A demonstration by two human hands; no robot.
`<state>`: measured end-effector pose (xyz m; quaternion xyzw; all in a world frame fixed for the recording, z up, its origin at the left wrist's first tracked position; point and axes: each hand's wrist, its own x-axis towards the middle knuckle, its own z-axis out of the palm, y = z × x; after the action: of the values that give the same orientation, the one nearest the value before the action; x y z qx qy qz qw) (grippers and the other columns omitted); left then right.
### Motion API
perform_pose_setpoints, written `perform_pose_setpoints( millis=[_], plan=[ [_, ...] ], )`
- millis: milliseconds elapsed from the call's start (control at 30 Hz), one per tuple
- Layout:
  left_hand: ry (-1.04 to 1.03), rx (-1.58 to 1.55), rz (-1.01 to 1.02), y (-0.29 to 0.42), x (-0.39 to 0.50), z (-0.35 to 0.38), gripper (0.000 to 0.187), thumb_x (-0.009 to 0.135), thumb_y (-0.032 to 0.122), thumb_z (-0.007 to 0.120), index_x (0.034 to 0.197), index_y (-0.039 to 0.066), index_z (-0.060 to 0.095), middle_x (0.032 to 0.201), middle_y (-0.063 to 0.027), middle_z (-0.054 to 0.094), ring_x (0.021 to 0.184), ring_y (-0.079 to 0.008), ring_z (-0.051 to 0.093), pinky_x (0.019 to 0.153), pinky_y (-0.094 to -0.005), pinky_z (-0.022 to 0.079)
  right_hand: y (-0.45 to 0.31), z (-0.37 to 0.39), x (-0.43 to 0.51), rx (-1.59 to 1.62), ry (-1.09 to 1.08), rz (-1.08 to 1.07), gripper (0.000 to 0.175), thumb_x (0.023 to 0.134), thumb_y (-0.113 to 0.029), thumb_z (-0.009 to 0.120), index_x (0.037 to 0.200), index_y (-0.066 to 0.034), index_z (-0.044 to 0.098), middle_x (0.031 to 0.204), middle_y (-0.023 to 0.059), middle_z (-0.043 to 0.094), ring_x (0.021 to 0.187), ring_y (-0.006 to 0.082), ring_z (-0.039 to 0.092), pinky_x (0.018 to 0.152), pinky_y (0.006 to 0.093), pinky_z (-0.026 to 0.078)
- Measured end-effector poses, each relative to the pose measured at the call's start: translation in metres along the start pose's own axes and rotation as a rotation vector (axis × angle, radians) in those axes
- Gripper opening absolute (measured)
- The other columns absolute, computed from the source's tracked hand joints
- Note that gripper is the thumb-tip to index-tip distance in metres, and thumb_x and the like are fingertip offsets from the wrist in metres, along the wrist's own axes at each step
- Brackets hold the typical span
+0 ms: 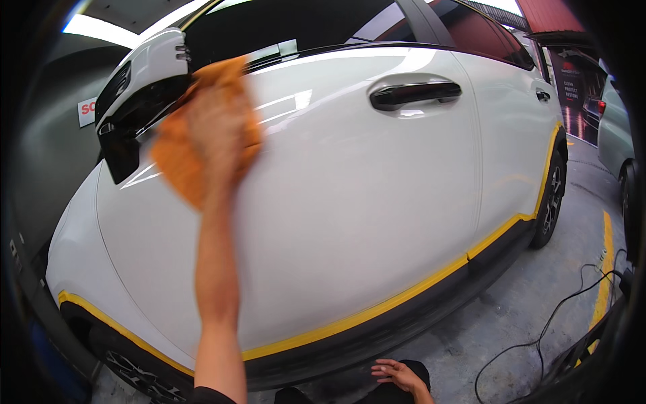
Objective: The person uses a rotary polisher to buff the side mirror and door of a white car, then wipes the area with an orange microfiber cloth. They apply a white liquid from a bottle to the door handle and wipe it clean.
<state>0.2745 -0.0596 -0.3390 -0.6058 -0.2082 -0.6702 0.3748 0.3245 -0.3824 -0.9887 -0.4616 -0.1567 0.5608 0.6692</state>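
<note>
My left hand (214, 126), blurred, presses an orange cloth (174, 146) against the upper part of a white car's front door (348, 202). The cloth bunches under my fingers beside the side mirror (151, 58), just below the window (313, 25). Low in the picture, my right hand (396, 376) hangs near my dark-clothed knee with its fingers apart and holds nothing. Yellow masking tape (353, 323) runs along the lower door edge, above the black side trim (363, 338). To the right of the cloth is a black and chrome door handle (416, 95).
Black cables (540, 323) lie on the grey floor (454, 348) at the right, near a yellow floor line (603, 272). Another car (616, 126) stands at the far right. A dark wall (50, 151) rises beyond the front of the white car.
</note>
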Motion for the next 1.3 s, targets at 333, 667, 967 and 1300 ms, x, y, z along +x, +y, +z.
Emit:
perform_pose_setpoints(
  millis=[333, 667, 967, 1300],
  plan=[
    [-0.069, -0.535, 0.368, 0.153, -0.030, -0.012, 0.066, 0.098, 0.043, 0.058, 0.150, 0.004, 0.049, 0.143, -0.0174, 0.056, 0.136, -0.0368, 0.048, 0.120, -0.0522, 0.030, 0.009, 0.015, 0.021, -0.053, 0.018, 0.042, 0.052, 0.109, -0.020, 0.055, 0.154, -0.0007, 0.040, 0.147, 0.0190, 0.055, 0.136, 0.0316, 0.055, 0.109, 0.0467, 0.050],
    [-0.098, -0.317, -0.031, -0.219, -0.128, -0.087, 0.054, 0.102, 0.031, 0.059, 0.147, 0.002, 0.054, 0.153, -0.0168, 0.053, 0.145, -0.0349, 0.044, 0.120, -0.0431, 0.032, 0.007, 0.008, 0.008, -0.043, -0.009, -0.002, 0.052, 0.109, -0.024, 0.055, 0.154, -0.0036, 0.041, 0.147, 0.0158, 0.056, 0.135, 0.0291, 0.056, 0.110, 0.0455, 0.049],
    [0.008, -0.201, -0.644, -0.329, -0.315, -0.140, 0.039, 0.108, 0.029, 0.052, 0.123, -0.006, 0.058, 0.122, -0.0206, 0.062, 0.108, -0.0342, 0.058, 0.096, -0.0439, 0.047, 0.001, 0.006, -0.005, 0.008, -0.047, -0.035, 0.049, 0.109, -0.025, 0.056, 0.152, -0.0051, 0.044, 0.146, 0.0150, 0.058, 0.134, 0.0279, 0.057, 0.108, 0.0465, 0.050],
    [-0.211, -0.356, -0.432, -0.014, -0.350, -0.126, 0.032, 0.107, 0.023, 0.056, 0.104, -0.008, 0.065, 0.096, -0.0194, 0.071, 0.083, -0.0349, 0.067, 0.074, -0.0421, 0.054, 0.007, 0.015, 0.003, -0.078, -0.056, -0.040, 0.056, 0.107, -0.030, 0.060, 0.155, -0.0085, 0.042, 0.150, 0.0138, 0.053, 0.137, 0.0269, 0.054, 0.107, 0.0433, 0.050]
  ],
)
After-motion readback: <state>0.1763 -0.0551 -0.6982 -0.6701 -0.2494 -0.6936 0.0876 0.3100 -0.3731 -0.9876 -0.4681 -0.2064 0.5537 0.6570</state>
